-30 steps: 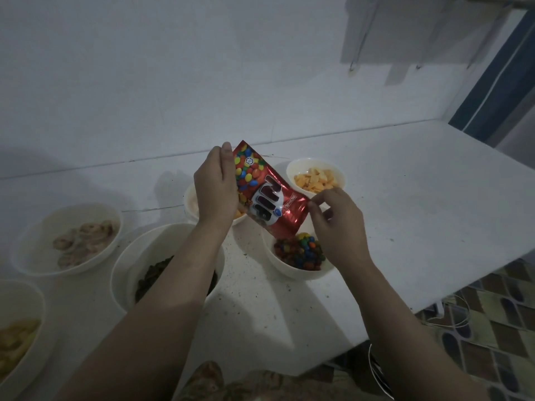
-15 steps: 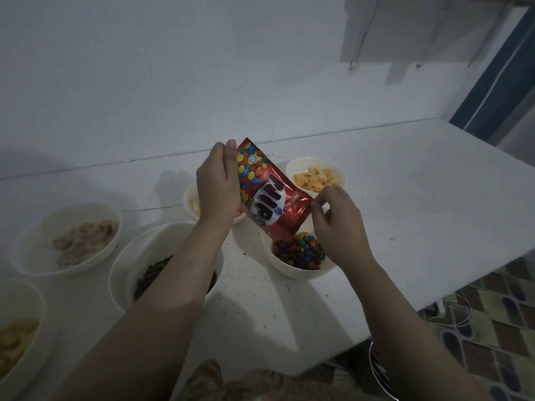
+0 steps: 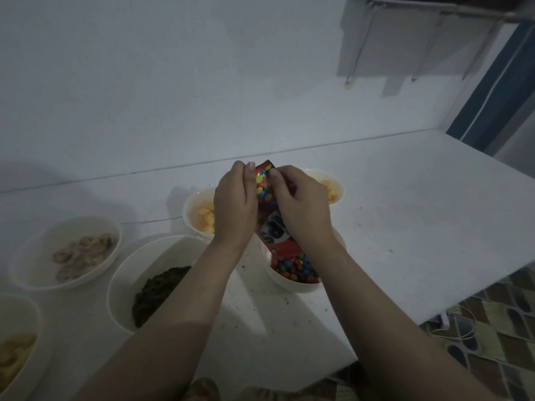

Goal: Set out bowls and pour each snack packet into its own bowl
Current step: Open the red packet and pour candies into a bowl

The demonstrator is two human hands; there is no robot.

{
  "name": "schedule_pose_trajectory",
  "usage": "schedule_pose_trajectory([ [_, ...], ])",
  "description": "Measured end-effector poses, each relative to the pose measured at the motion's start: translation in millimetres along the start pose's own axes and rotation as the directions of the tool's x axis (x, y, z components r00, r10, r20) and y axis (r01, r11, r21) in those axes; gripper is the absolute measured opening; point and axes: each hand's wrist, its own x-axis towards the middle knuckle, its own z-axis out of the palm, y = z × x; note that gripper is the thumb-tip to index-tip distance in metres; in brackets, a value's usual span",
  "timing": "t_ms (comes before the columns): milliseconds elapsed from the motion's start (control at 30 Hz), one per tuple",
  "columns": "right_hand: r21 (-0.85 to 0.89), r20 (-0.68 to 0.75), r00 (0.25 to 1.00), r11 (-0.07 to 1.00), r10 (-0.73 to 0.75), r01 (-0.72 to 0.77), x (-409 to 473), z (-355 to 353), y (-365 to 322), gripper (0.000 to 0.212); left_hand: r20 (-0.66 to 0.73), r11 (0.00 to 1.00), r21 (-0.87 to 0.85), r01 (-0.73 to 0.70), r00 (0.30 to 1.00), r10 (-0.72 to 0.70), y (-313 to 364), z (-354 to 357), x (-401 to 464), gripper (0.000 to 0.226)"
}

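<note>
Both grips are closed on one red candy packet (image 3: pixel 267 209): the left hand (image 3: pixel 234 206) pinches its upper edge, and the right hand (image 3: pixel 301 206) pinches the same end from the other side. Packet hangs upright between the hands, its lower end over the candy bowl (image 3: pixel 289 282) directly below, which holds coloured candies. Left of the left grip sits a bowl of pale yellow pieces (image 3: pixel 199 218); beyond the right grip, a bowl of orange pieces (image 3: pixel 333 189). Nearer the person, to the left, stand a bowl of dark snack (image 3: pixel 150 282), a bowl of pale rings (image 3: pixel 72 253) and a partly visible bowl (image 3: pixel 14 342), all on the white tabletop (image 3: pixel 405 227).
</note>
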Motion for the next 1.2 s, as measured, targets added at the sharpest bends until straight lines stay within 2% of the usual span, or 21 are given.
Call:
schedule_pose_trajectory([
  [133,0.018,-0.105,0.994,1.000,-0.001,0.003,-3.6,1.8,6.9,0.028,-0.031,1.000,0.029,0.012,0.999,-0.011,-0.3,4.2,-2.3,0.040],
  [267,0.088,-0.146,0.981,0.990,0.125,-0.113,-14.1,-9.5,15.3,0.028,-0.037,0.998,0.041,0.053,0.998,-0.051,1.8,13.4,-11.8,0.052],
  [367,0.181,-0.173,0.962,0.967,0.213,-0.182,-24.5,-20.8,25.8,0.026,0.084,0.979,-0.136,0.154,0.986,-0.143,4.0,19.2,-18.4,0.067],
  [467,0.361,-0.183,0.925,0.898,0.332,-0.251,-32.2,-27.3,38.6,0.030,0.331,0.832,-0.386,0.397,0.902,-0.277,15.7,23.3,-25.7,0.065],
  [567,0.491,-0.143,0.896,0.816,0.421,-0.305,-36.7,-32.2,43.1,0.031,0.417,0.774,-0.376,0.509,0.839,-0.349,21.2,31.3,-29.7,0.066],
  [733,0.519,-0.103,0.856,0.762,0.506,-0.388,-37.4,-41.8,48.8,0.041,0.394,0.804,-0.345,0.485,0.852,-0.345,23.9,37.6,-23.4,0.048],
  [833,0.597,0.117,0.857,0.654,0.502,-0.464,-37.6,-42.5,49.8,0.047,0.385,0.825,-0.334,0.456,0.865,-0.322,30.2,38.1,-20.3,0.052],
  [867,0.594,0.144,0.863,0.655,0.484,-0.467,-38.2,-42.2,48.9,0.048,0.383,0.828,-0.332,0.452,0.867,-0.319,31.8,37.5,-19.1,0.055],
  [967,0.581,0.086,0.891,0.703,0.446,-0.409,-37.5,-46.8,47.3,0.043,0.395,0.826,-0.344,0.446,0.867,-0.303,33.5,34.6,-14.7,0.055],
  [1033,0.600,0.132,0.891,0.681,0.434,-0.420,-36.6,-49.4,47.0,0.037,0.392,0.827,-0.353,0.437,0.872,-0.293,31.9,33.2,-13.0,0.055],
  [1133,0.594,0.133,0.900,0.693,0.415,-0.408,-37.4,-50.0,47.4,0.043,0.395,0.824,-0.355,0.441,0.870,-0.295,29.4,31.0,-10.7,0.053],
  [1200,0.610,0.142,0.908,0.687,0.395,-0.395,-38.1,-48.6,46.3,0.038,0.407,0.822,-0.358,0.442,0.866,-0.289,26.2,29.0,-8.3,0.053],
])
